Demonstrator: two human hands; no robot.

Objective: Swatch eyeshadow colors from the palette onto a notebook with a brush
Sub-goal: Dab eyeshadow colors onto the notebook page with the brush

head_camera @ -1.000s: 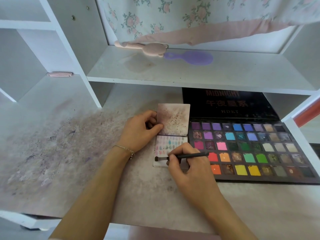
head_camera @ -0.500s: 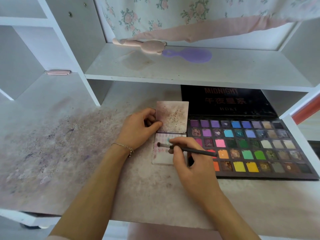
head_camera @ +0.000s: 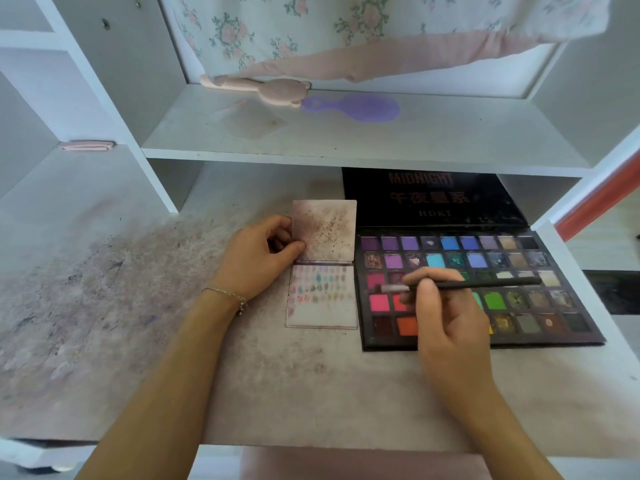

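Since half a second ago the right hand (head_camera: 446, 317) has carried the brush (head_camera: 460, 285) off the notebook (head_camera: 322, 299) to hang over the palette (head_camera: 540, 327) at centre right; pinched in thumb and fingers, it lies almost level, bristles pointing frame-left. Left hand (head_camera: 258, 261) pinches the raised cover. Both sit on a stained desk (head_camera: 104, 306) under a white shelf (head_camera: 346, 143); open desk lies lower left.
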